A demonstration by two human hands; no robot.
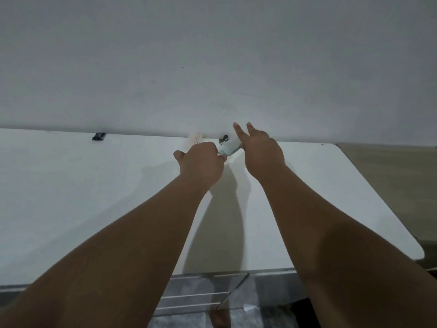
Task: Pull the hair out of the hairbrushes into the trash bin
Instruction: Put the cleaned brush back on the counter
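The left hand (201, 159) is closed into a fist around the handle of a light blue hairbrush (229, 147), which is held up above the far part of the table. The thumb of this hand is stuck out to the left. The right hand (261, 151) is placed at the head of the same brush, from its right side; two of its fingers (237, 131) are stretched upward and apart, while the other fingers are hidden behind the hand and the brush, so it cannot be told what exactly is pinched by them. The pale bristles of the brush are turned up and to the left, and a small dark clump (224, 138), perhaps hair, is seen at the top edge of the brush head.

Just behind the left hand, a second brush (195, 138) of pale wooden colour is partly seen, lying near the wall. Both forearms are stretched forward over the white table (94, 185), and their shadows are cast on it. A small black object (98, 136) is lying at the far left edge of the table, touching the white wall (212, 55). Under the front edge of the table, metal rails (201, 294) are visible.
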